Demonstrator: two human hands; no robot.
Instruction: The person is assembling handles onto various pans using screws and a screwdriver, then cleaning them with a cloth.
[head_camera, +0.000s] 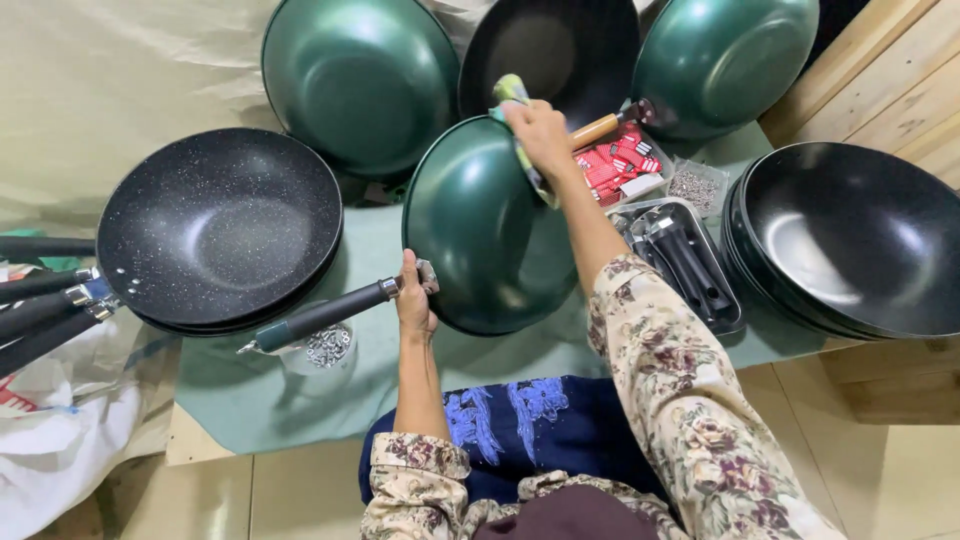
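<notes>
A green wok (480, 230) is held on edge over my lap, its outer bottom turned toward me. My left hand (414, 297) grips it where the dark handle (325, 315) joins the bowl; the handle sticks out to the left. My right hand (540, 135) presses a yellow-green cloth (512, 93) against the wok's upper right rim. Both sleeves are floral.
A stack of speckled black woks (220, 228) lies at left, its handles (45, 310) pointing left. Green woks (360, 80) (725, 60) and a black one (560, 50) stand behind. More black woks (860, 240) sit at right. A tray of handles (685, 262), red packets (615, 165) and a cup of screws (327, 347) are close by.
</notes>
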